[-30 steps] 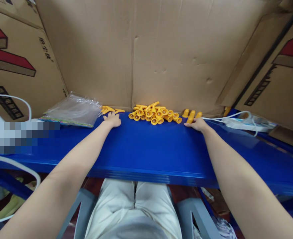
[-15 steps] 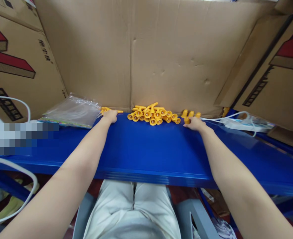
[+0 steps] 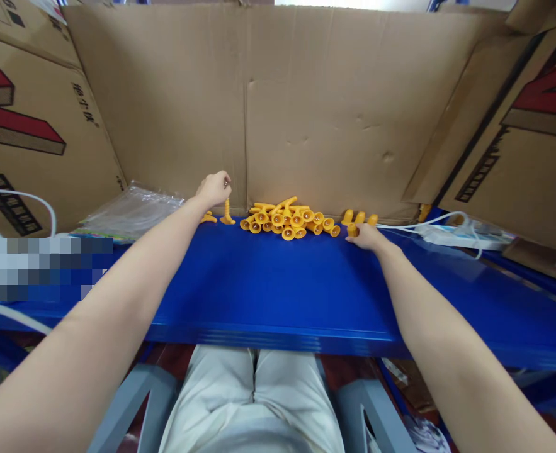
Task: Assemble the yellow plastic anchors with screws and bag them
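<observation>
A heap of small yellow plastic pieces [image 3: 287, 219] lies at the back of the blue table [image 3: 278, 283], against a cardboard wall. My left hand [image 3: 215, 187] is raised above the table with its fingers pinched on one yellow piece [image 3: 226, 212], which hangs upright with its base near the table. Another yellow piece [image 3: 207, 218] lies beside it. My right hand [image 3: 368, 236] rests on the table with its fingers closed on a yellow piece [image 3: 352, 229]; a few more yellow pieces [image 3: 360, 218] lie just behind it.
A clear plastic bag [image 3: 129, 212] lies at the back left. A white power strip with cables [image 3: 457, 236] sits at the right. Cardboard boxes [image 3: 22, 119] wall in the table on three sides. A white cable [image 3: 17, 195] loops at the left edge.
My left hand has risen from the table, lifting one yellow piece upright. My right hand has closed on a yellow piece and drawn it slightly towards me.
</observation>
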Demonstrator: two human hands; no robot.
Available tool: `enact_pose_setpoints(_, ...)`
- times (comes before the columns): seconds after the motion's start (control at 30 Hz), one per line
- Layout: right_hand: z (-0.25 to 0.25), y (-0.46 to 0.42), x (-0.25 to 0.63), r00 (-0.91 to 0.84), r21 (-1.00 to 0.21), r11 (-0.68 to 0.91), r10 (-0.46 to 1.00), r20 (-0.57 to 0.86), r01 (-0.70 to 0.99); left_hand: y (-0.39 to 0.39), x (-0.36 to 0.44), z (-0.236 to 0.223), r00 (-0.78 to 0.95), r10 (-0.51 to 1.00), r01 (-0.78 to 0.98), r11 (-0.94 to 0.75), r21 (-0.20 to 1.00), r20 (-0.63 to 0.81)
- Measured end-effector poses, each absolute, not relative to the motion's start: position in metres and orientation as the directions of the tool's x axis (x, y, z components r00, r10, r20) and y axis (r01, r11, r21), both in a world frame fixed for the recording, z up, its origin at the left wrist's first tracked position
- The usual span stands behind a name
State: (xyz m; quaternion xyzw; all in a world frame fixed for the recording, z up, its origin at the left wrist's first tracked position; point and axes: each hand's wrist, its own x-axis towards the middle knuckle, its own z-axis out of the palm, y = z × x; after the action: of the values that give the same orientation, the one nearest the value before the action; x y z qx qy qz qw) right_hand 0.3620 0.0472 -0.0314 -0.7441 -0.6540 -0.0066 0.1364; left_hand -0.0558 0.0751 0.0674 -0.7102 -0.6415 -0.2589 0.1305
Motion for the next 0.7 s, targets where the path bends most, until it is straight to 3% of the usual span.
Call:
enact_pose_setpoints(0.23,-0.031,0.044,0.359,0.177,-0.202,-0.139,0.967,0.185,0.969,0.048,-0.038,0.076,0.366,0.895,0.929,-0.365,-0.053,0.255)
enact_pose_setpoints(0.47,-0.034,0.047,0.360,0.146,-0.173,-0.111,0.968,0.203,0.979,0.020,0.000,0.057,0.474,0.844,0.880,-0.463,-0.108,0.249)
enact_pose_setpoints(0.7,-0.034,0.046,0.357,0.148,-0.156,-0.116,0.967,0.209,0.981,0.004,0.036,0.017,0.560,0.827,0.819,-0.547,-0.174,0.037)
